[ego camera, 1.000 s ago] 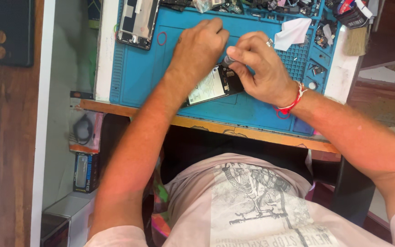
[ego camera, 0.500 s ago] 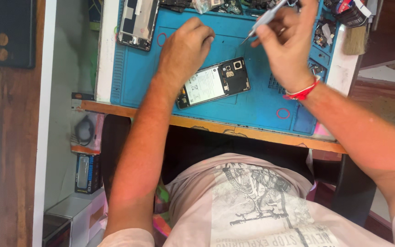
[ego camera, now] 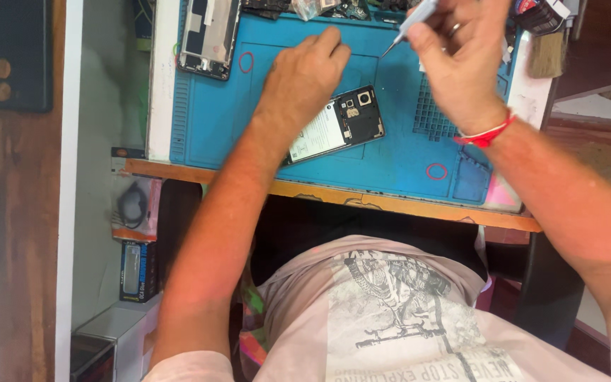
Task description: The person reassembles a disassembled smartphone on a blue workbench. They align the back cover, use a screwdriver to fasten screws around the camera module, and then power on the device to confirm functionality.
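**Opened phone on mat, tool lifted in right hand**

Left hand (ego camera: 298,85): palm down on blue mat (ego camera: 404,159), fingers curled loosely, grasping nothing. Heel of hand overlaps the phone's (ego camera: 337,126) left end, so touching or just above it; can't tell which.

Right hand (ego camera: 461,60): raised over the mat's upper right, closed in a pinch grip on a slim grey tool (ego camera: 410,25). Tip angled down-left, in the air, apart from the phone. Ring on one finger, red band (ego camera: 488,133) at the wrist.

Phone: back cover off, flat on the mat near centre, tilted with the camera end up-right. Dark upper section with camera module, pale battery area toward the left hand. Sits just left of the mat's grid of small square cells (ego camera: 438,113); cell contents too small to tell.

Around it:
- Second phone frame (ego camera: 210,35), opened, lying at the mat's upper-left corner, well apart from the main phone.
- Mixed small parts (ego camera: 319,7) along the mat's top edge, blurred, not identifiable.
- Brush (ego camera: 546,53) at the upper right, just off the mat.
- Two red rings printed on the mat, one upper left, one lower right.
- Mat on a bench with a wooden front edge (ego camera: 390,204).
- Below left of bench: small dark box (ego camera: 138,270) standing on a pale unit.
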